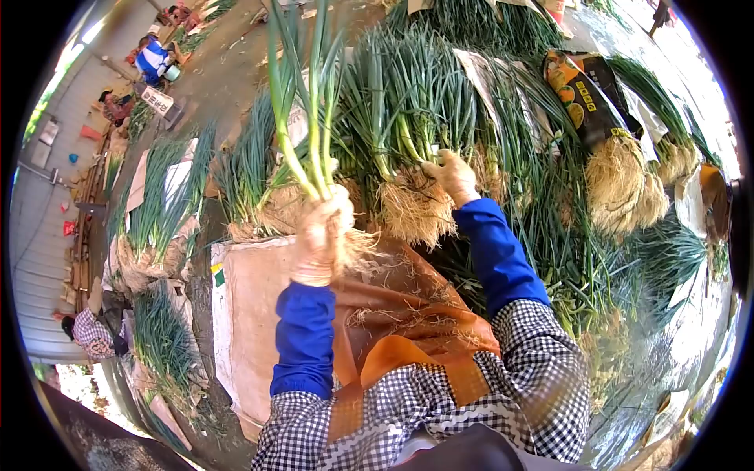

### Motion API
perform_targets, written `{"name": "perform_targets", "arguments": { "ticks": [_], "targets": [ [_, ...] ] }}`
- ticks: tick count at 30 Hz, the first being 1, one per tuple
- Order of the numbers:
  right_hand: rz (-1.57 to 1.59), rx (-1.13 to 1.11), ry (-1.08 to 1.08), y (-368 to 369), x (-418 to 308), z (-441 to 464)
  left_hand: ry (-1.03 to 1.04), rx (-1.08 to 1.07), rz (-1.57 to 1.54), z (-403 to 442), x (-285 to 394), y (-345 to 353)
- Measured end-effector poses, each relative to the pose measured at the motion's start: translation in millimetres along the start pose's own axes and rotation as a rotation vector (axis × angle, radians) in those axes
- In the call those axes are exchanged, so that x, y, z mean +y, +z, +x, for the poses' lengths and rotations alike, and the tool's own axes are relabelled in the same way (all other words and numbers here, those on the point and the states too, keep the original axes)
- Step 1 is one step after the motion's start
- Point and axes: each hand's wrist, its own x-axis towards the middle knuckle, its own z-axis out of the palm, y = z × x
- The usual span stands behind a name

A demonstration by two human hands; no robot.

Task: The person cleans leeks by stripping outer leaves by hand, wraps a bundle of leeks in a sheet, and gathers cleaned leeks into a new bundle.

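My left hand [322, 228] is closed round the lower stems of a few green onions [316, 133], held upright with their pale roots hanging below the fist. To the right, my right hand [455, 177] reaches to a large bunch of green onions [408, 102] and its fingers are closed at the stems, just above the bushy roots [412, 208]. Whether a stem is pinched between those fingers is hard to make out.
An orange-brown apron [393, 314] spreads before me beside a tan board [259, 314]. More onion bundles [165, 204] lie to the left and right. A black printed box [585, 98] rests at the right. Several people [153, 59] sit at the far left.
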Motion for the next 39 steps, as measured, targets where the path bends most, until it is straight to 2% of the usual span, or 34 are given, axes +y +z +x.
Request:
{"name": "perform_targets", "arguments": {
  "ticks": [1, 3, 5, 6, 7, 8, 9, 11, 12, 13, 15, 16, 17, 19, 20, 23, 24, 27, 28, 29, 30, 31, 33, 34, 35, 37, 38, 39],
  "targets": [
    [-0.101, -0.025, -0.063, 13, 0, 11, -0.001, 0.026, -0.080, 2, -7, 11],
    [-0.190, -0.287, -0.022, 23, 3, 30, -0.229, -0.094, -0.385, 15, -55, -17],
    [0.111, -0.288, 0.079, -20, -18, 8, -0.265, 0.011, -0.174, 1, -77, -19],
    [0.298, -0.289, 0.027, -29, 1, 3, -0.287, 0.086, -0.175, -6, -88, -22],
    [0.444, -0.237, 0.072, -46, 5, -11, -0.286, 0.100, -0.321, -12, -103, -28],
    [0.433, -0.242, 0.074, -47, 20, -20, -0.345, 0.132, -0.423, -17, -117, -33],
    [0.208, -0.276, 0.086, -43, 40, -31, -0.410, 0.167, -0.526, -25, -132, -37],
    [-0.228, -0.321, 0.106, -38, 68, -53, -0.490, 0.208, -0.444, -37, -155, -29],
    [-0.127, -0.306, 0.164, -37, 75, -59, -0.452, 0.230, -0.426, -40, -163, -19],
    [0.004, -0.073, 0.017, -31, 79, -73, -0.414, 0.262, -0.411, -44, -169, -9],
    [-0.056, 0.149, -0.016, -29, 90, -81, -0.461, 0.222, -0.421, -56, -176, -2],
    [-0.095, 0.342, -0.095, -37, 79, -81, -0.451, 0.216, -0.407, -57, -183, -2],
    [-0.198, 0.429, -0.172, -48, 63, -77, -0.440, 0.212, -0.393, -58, -186, -2],
    [-0.377, 0.268, -0.266, -41, 42, -66, -0.447, 0.222, -0.388, -61, -189, -2],
    [-0.239, 0.202, -0.340, -37, 24, -67, -0.427, 0.222, -0.349, -61, -189, -1],
    [-0.622, -0.267, -0.105, -3, 13, -43, -0.401, 0.202, -0.324, -62, -185, 4],
    [-0.570, -0.342, -0.121, 11, 31, -35, -0.412, 0.212, -0.326, -64, -187, 4],
    [-0.204, -0.296, -0.047, -28, 13, -54, -0.424, 0.291, -0.336, -72, -168, 15],
    [0.090, -0.324, -0.049, -30, 26, -63, -0.457, 0.179, -0.384, -71, -178, 9],
    [0.543, -0.371, -0.129, -27, 35, -76, -0.494, 0.066, -0.433, -71, -171, 14],
    [0.758, -0.490, 0.019, -24, 45, -92, -0.590, 0.174, -0.329, -74, -170, 31],
    [0.975, -0.596, 0.165, -28, 34, -110, -0.655, 0.095, -0.436, -74, -176, 39],
    [1.070, -0.359, 0.224, 19, 49, -129, -0.650, 0.055, -0.400, -77, -200, 64],
    [0.671, -0.308, 0.162, 25, 58, -131, -0.605, 0.120, -0.419, -80, -219, 70],
    [-0.118, -0.045, -0.195, 14, 52, -137, -0.609, 0.123, -0.425, -80, -232, 64],
    [-0.337, -0.081, -0.198, -1, 41, -152, -0.628, 0.271, -0.331, -83, -251, 53],
    [-0.143, 0.105, -0.365, -3, 44, -163, -0.631, 0.305, -0.260, -80, -232, 59],
    [0.166, 0.130, -0.304, -11, 50, -178, -0.631, 0.309, -0.265, -80, -230, 58]
  ]
}}
